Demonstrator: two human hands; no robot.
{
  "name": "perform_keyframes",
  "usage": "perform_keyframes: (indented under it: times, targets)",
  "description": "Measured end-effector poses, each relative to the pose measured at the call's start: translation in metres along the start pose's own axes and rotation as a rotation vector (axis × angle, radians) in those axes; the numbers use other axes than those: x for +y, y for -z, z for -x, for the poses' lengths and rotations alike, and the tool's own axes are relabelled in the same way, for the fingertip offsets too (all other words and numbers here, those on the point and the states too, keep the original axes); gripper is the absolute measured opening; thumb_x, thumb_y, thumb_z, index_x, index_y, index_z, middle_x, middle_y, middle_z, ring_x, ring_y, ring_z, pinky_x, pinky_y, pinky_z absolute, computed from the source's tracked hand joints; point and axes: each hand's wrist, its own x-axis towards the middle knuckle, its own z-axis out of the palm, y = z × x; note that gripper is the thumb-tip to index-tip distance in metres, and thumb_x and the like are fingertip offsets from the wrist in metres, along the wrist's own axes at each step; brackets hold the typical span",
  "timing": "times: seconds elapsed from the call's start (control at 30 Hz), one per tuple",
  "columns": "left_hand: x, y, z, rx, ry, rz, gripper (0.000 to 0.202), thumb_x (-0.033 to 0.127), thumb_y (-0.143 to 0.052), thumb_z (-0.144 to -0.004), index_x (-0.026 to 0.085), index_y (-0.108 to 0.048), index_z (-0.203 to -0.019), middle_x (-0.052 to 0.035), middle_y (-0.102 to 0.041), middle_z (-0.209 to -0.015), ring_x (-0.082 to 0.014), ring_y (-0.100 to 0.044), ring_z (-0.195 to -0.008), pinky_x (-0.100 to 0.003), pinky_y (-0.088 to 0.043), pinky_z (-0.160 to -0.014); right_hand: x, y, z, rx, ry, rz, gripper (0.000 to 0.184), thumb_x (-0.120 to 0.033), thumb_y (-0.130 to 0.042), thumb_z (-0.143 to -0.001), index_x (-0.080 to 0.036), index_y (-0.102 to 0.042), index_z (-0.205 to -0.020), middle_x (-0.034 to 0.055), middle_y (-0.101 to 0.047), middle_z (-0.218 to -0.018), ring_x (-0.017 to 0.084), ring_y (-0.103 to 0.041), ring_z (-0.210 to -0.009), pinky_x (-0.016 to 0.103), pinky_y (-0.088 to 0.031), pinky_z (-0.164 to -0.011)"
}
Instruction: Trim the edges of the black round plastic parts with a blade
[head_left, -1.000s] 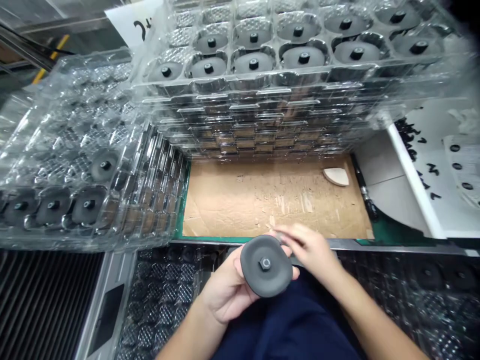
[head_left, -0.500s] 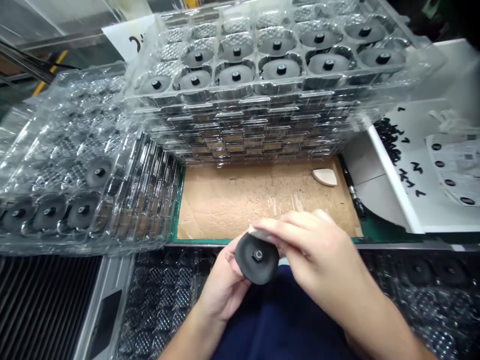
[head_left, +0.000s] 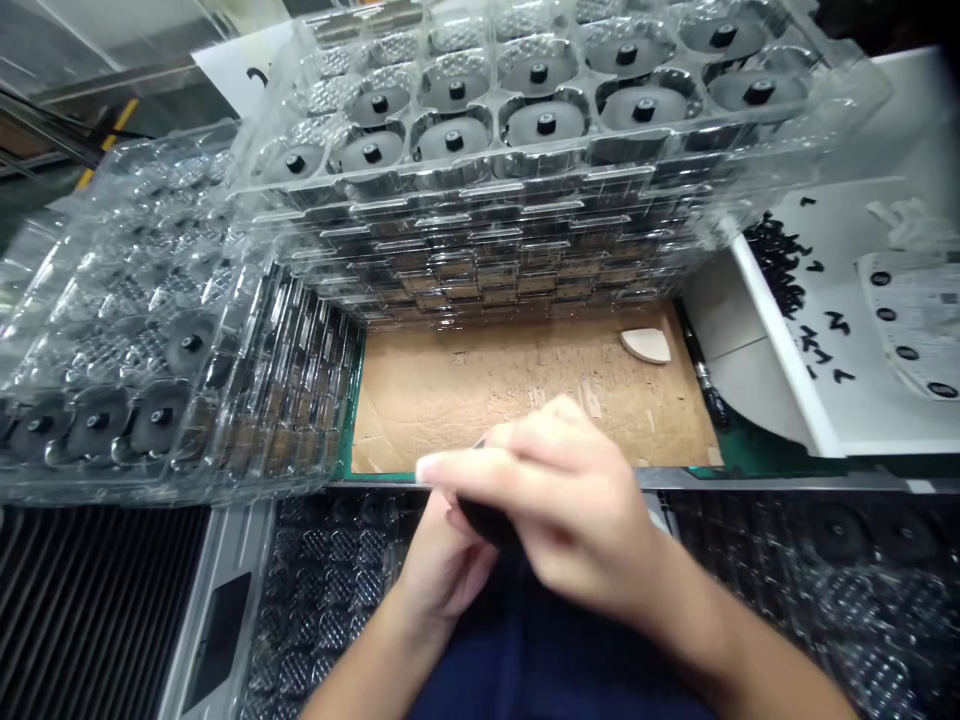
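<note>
One dark disc (head_left: pixel 486 524) sat gripped in the left hand (head_left: pixel 445 568); the right hand (head_left: pixel 576 508), half-curled, had just swept over its face, so surface work seemed underway. Couldn't tell if that one held anything tbh. Clear trays (head_left: pixel 480 215) stood beyond.

Left hand (head_left: pixel 442 575): low, fingers curled in a closed grip, partly hidden behind the right.
Right hand (head_left: pixel 566 490): over the left, blurred, one extended digit pointing left; its grip is hidden.
Left forearm (head_left: pixel 367 655): bare, slanting up from the bottom edge.
Right forearm (head_left: pixel 739 640): bare, angling in from lower right.
</note>
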Motion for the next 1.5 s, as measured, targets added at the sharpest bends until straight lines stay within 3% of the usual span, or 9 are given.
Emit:
perform_keyframes:
  times: [0.13, 0.27, 0.47, 0.6, 0.73, 0.8, 0.97, 1.23, 1.5]
  targets:
    - [0.000, 0.006, -0.001, -0.026, -0.038, 0.122, 0.042, 0.040, -0.078, -0.061, 0.026, -0.069, -0.099, -0.0005, -0.070, -0.108, -0.0171, -0.067, -0.089, -0.025, -0.051, -0.083, 0.051, -0.012, 0.021, -0.072, -0.417, 0.092, 0.022, -0.020, -0.051, -0.089, -0.025, -0.069, -0.101, 0.0002, -0.070, -0.085, 0.016, -0.062, -0.078, 0.030, -0.037, -0.072]
    - [0.003, 0.012, -0.001, -0.028, -0.021, 0.197, 0.050, 0.044, -0.077, -0.060, 0.025, -0.068, -0.105, -0.0032, -0.070, -0.110, -0.0194, -0.067, -0.094, -0.027, -0.051, -0.086, 0.089, -0.038, 0.066, -0.137, -0.536, 0.125, 0.024, -0.019, -0.050, -0.087, -0.022, -0.071, -0.099, 0.0041, -0.072, -0.084, 0.019, -0.065, -0.076, 0.029, -0.043, -0.066]
    - [0.006, 0.009, -0.003, -0.084, 0.020, 0.204, 0.057, 0.043, -0.079, -0.058, 0.025, -0.064, -0.111, -0.0041, -0.068, -0.112, -0.0199, -0.067, -0.094, -0.028, -0.051, -0.088, 0.059, -0.026, 0.056, -0.061, -0.619, 0.087, 0.023, -0.026, -0.050, -0.089, -0.022, -0.069, -0.102, 0.0036, -0.072, -0.091, 0.016, -0.064, -0.071, 0.027, -0.048, -0.064]
    - [0.004, 0.010, -0.003, -0.066, 0.029, 0.154, 0.048, 0.038, -0.078, -0.063, 0.022, -0.065, -0.107, -0.0049, -0.069, -0.108, -0.0198, -0.064, -0.098, -0.026, -0.051, -0.085, 0.006, -0.010, 0.015, 0.103, -0.391, 0.014, 0.025, -0.023, -0.046, -0.092, -0.020, -0.063, -0.111, 0.0049, -0.070, -0.100, 0.016, -0.063, -0.081, 0.028, -0.049, -0.068]
    - [0.004, 0.019, -0.002, 0.017, 0.044, 0.110, 0.040, 0.027, -0.073, -0.071, 0.024, -0.063, -0.109, -0.0035, -0.069, -0.108, -0.0187, -0.064, -0.099, -0.025, -0.051, -0.085, -0.019, -0.012, 0.003, -0.181, -0.170, -0.007, 0.025, -0.013, -0.044, -0.091, -0.014, -0.063, -0.106, 0.0060, -0.069, -0.085, 0.017, -0.060, -0.072, 0.031, -0.045, -0.069]
    - [0.005, 0.020, -0.002, 0.040, 0.041, 0.128, 0.043, 0.021, -0.077, -0.066, 0.025, -0.064, -0.106, -0.0009, -0.070, -0.106, -0.0164, -0.065, -0.095, -0.022, -0.052, -0.081, -0.019, -0.014, 0.002, -0.327, -0.183, -0.004, 0.024, -0.011, -0.045, -0.090, -0.016, -0.065, -0.102, 0.0041, -0.069, -0.084, 0.016, -0.059, -0.071, 0.029, -0.043, -0.066]
    - [0.012, 0.010, -0.001, -0.047, 0.114, 0.140, 0.029, 0.031, -0.078, -0.064, 0.019, -0.070, -0.090, -0.0027, -0.072, -0.093, -0.0190, -0.064, -0.097, -0.024, -0.051, -0.084, -0.019, -0.017, -0.007, -0.111, -0.111, 0.093, 0.028, -0.013, -0.040, -0.091, -0.007, -0.062, -0.108, 0.0082, -0.066, -0.081, 0.018, -0.056, -0.070, 0.032, -0.040, -0.065]
    - [0.015, 0.026, 0.000, -0.142, 0.129, 0.233, 0.050, 0.011, -0.081, -0.057, 0.022, -0.068, -0.104, -0.0005, -0.072, -0.100, -0.0129, -0.065, -0.090, -0.018, -0.051, -0.080, -0.021, 0.013, 0.009, -0.307, -0.267, 0.115, 0.022, -0.011, -0.048, -0.090, -0.018, -0.064, -0.103, -0.0006, -0.064, -0.076, 0.013, -0.048, -0.062, 0.026, -0.034, -0.062]
    - [0.020, 0.014, 0.003, -0.205, 0.168, 0.198, 0.038, 0.034, -0.078, -0.065, 0.015, -0.070, -0.097, -0.0056, -0.071, -0.100, -0.0204, -0.065, -0.096, -0.028, -0.049, -0.090, 0.017, -0.005, -0.022, -0.217, 0.116, 0.053, 0.030, -0.018, -0.039, -0.095, -0.021, -0.068, -0.100, 0.0012, -0.061, -0.072, 0.014, -0.051, -0.068, 0.027, -0.037, -0.066]
